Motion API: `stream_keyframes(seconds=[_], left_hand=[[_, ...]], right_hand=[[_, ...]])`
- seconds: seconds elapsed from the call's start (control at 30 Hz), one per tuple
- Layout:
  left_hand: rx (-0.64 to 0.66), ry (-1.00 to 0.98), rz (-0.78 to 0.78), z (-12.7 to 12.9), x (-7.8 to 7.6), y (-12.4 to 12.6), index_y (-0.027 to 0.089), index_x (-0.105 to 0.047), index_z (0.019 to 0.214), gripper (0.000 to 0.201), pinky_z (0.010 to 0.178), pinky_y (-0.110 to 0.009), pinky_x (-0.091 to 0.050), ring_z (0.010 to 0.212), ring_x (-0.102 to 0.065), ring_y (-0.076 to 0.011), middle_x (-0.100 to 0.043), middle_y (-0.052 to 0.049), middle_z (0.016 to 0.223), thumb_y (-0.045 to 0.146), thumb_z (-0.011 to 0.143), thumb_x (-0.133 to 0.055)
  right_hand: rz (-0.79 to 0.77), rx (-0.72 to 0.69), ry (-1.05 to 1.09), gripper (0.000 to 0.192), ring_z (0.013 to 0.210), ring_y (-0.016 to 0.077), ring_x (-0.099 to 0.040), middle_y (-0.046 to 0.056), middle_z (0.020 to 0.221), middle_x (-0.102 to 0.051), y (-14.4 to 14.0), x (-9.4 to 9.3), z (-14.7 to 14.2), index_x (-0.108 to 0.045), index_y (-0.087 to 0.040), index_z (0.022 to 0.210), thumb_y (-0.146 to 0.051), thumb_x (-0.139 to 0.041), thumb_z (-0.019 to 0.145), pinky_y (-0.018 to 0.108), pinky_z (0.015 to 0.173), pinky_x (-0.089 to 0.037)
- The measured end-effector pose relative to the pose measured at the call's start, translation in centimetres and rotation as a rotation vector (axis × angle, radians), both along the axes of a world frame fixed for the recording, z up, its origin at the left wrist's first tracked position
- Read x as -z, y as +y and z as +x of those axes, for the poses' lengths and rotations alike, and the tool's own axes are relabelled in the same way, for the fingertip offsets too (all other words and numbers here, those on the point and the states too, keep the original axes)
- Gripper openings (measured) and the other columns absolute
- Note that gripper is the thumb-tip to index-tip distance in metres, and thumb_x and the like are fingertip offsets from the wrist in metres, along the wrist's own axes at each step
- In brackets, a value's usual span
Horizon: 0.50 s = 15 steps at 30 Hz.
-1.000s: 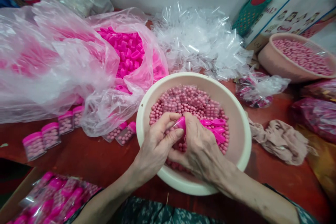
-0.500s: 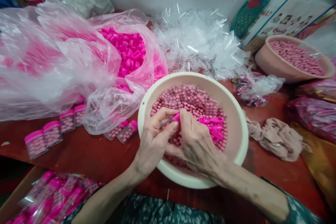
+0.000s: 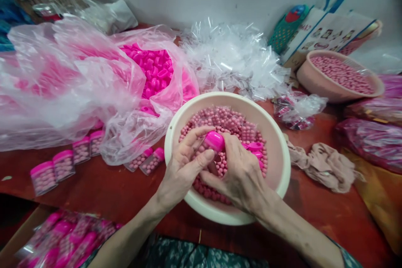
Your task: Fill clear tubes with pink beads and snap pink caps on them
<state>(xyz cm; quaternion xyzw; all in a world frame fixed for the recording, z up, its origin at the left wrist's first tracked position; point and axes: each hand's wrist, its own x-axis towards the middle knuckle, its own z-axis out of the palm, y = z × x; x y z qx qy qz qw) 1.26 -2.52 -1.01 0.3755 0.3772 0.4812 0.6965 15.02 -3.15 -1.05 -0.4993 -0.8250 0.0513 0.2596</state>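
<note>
Left hand (image 3: 184,165) and right hand (image 3: 245,171) at a pink-capped container (image 3: 202,146), above a cream basin (image 3: 277,157) of pink beads (image 3: 226,120).
The left grip is clamped on the container; the right fingertips are at its cap's (image 3: 215,140) right side, but I cannot tell whether that grip is closed. Filled containers (image 3: 44,180) sit left on the red table (image 3: 119,192).

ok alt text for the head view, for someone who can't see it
A person's left hand holds a pink-capped clear container, the right hand beside it, over a cream basin of pink beads. Behind are a bag of pink caps and a pile of clear plastic; filled containers sit at left on the red table.
</note>
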Motion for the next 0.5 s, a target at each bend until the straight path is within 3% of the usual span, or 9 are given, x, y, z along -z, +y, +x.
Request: stream_keyframes(seconds=[0.17,0.33,0.5], left_hand=[[0.061,0.041,0.02,-0.1,0.0,0.2,0.023,-0.057,0.112,0.042,0.062,-0.014,-0.043,0.068,-0.053,-0.0075,-0.059,0.002,0.078,0.017,0.072,-0.07],[0.04,0.098,0.044,0.0,-0.4,-0.2,0.021,-0.058,0.106,0.034,0.066,-0.015,-0.044,0.07,-0.054,-0.0079,-0.06,0.002,0.078,0.015,0.075,-0.067],[0.042,0.131,0.069,-0.2,-0.6,-0.5,0.02,-0.059,0.101,0.026,0.059,-0.014,-0.042,0.065,-0.052,-0.0072,-0.061,0.002,0.076,0.016,0.076,-0.066]], right_hand=[[-0.005,-0.013,-0.03,0.052,0.089,0.0279,-0.056,0.017,0.101,-0.056,-0.3,-0.7,0.1,-0.041,-0.009,0.114,-0.046,-0.052,0.08,0.035,0.064,-0.048],[0.069,0.014,-0.277,0.033,0.056,0.0189,-0.049,0.007,0.068,-0.051,-0.7,-1.4,-0.2,-0.048,-0.015,0.078,-0.046,-0.039,0.088,0.028,0.044,-0.031],[0.169,0.019,-0.377,0.037,0.042,0.0138,-0.039,0.004,0.055,-0.047,-0.5,-1.0,-0.5,-0.047,-0.016,0.067,-0.04,-0.033,0.092,0.027,0.041,-0.017]])
